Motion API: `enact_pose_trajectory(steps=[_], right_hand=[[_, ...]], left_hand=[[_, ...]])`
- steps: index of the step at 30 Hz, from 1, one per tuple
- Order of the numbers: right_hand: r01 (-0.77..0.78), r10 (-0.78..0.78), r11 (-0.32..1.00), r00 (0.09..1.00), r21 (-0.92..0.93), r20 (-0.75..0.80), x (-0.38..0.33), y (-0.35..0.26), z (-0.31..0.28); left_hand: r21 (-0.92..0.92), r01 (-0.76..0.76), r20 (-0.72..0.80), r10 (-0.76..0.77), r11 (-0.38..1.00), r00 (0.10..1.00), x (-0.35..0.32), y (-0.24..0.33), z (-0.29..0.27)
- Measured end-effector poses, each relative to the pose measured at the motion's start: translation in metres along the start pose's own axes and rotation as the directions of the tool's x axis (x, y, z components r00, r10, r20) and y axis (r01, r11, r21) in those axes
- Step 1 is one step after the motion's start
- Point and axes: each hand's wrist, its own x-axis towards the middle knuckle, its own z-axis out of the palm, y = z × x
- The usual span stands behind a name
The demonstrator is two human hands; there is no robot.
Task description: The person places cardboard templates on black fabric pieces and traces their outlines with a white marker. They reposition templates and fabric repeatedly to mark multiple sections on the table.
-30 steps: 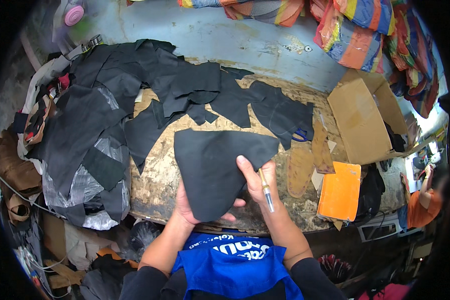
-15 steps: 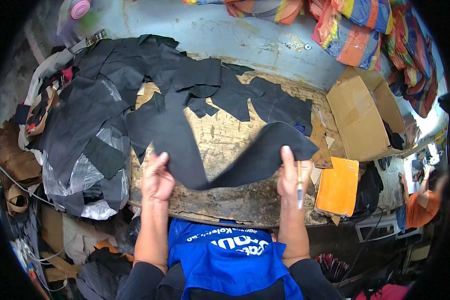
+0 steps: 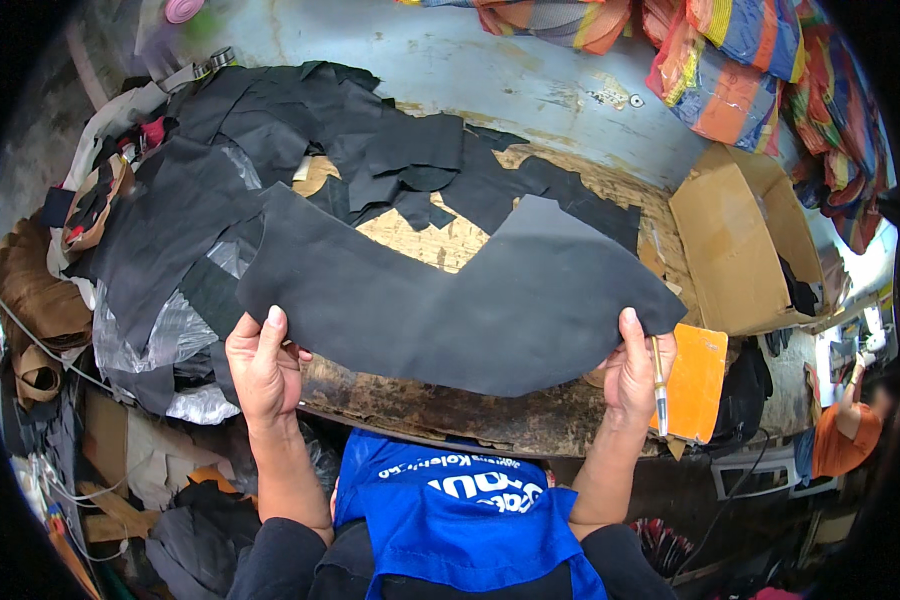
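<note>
A large black sheet of leather-like material (image 3: 450, 300) is spread out flat above the worn wooden workbench (image 3: 450, 415). My left hand (image 3: 262, 362) grips its near left edge. My right hand (image 3: 635, 368) grips its near right edge and also holds a thin pen-like tool (image 3: 659, 388) that points down along the palm. The sheet hides much of the bench top beneath it.
Several black offcuts (image 3: 390, 160) lie piled at the bench's back and left. An open cardboard box (image 3: 740, 240) stands at the right, an orange flat board (image 3: 697, 382) below it. Striped fabric (image 3: 760, 60) hangs at the top right. Brown scraps (image 3: 30, 300) sit at the far left.
The sheet went from lying folded under my hands on the bench to being unfolded and stretched wide. My hands moved apart to its two near corners and lifted it toward me.
</note>
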Motion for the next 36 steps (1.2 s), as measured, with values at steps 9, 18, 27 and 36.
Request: enact_pose_trajectory(steps=[9,18,27,36], right_hand=[[-0.206,0.204,0.955,0.979,-0.213,-0.029,0.001,0.039,-0.021],[-0.086,-0.280,0.391,0.937,-0.916,-0.208,0.010,0.078,-0.093],[-0.393,-0.359,-0.222,0.884,-0.892,-0.300,0.065,0.045,-0.147],[-0.304,-0.196,-0.308,0.948,-0.902,-0.252,0.074,0.046,-0.160]], left_hand=[[0.299,0.155,-0.076,-0.138,0.942,0.987,-0.017,-0.007,-0.037],[0.903,0.059,-0.092,0.057,0.425,0.994,-0.058,-0.032,-0.079],[0.835,-0.464,0.542,-0.289,0.297,0.789,-0.055,-0.099,0.003],[0.867,-0.493,0.406,-0.470,-0.073,0.784,-0.060,-0.107,0.017]])
